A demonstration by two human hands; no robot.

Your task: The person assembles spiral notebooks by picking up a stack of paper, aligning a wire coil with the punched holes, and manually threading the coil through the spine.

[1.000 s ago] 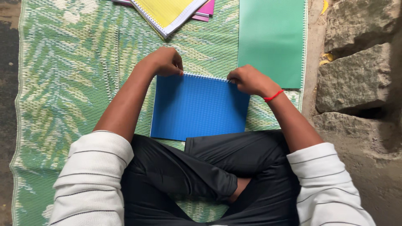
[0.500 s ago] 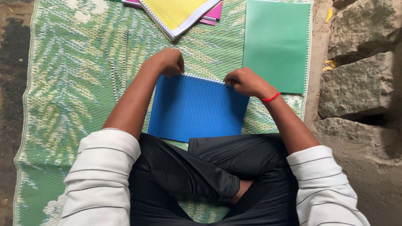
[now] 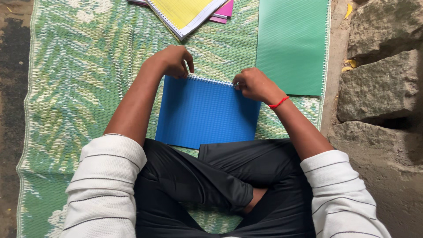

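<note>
A blue spiral notebook (image 3: 207,112) lies closed on a green leaf-patterned woven mat (image 3: 79,88), just in front of the person's crossed legs; the left hand (image 3: 172,61) curls at the far left corner, fingertips pinched on the wire spiral binding (image 3: 210,79); the right hand (image 3: 254,84), a red thread (image 3: 278,103) round its wrist, pinches the binding's right end with fingers closed. A green plastic cover sheet (image 3: 293,44) lies beyond to the right; a yellow spiral notebook (image 3: 185,13) rests on a pink one (image 3: 225,11) at the top; rough stone blocks (image 3: 379,83) border the mat's right side.
</note>
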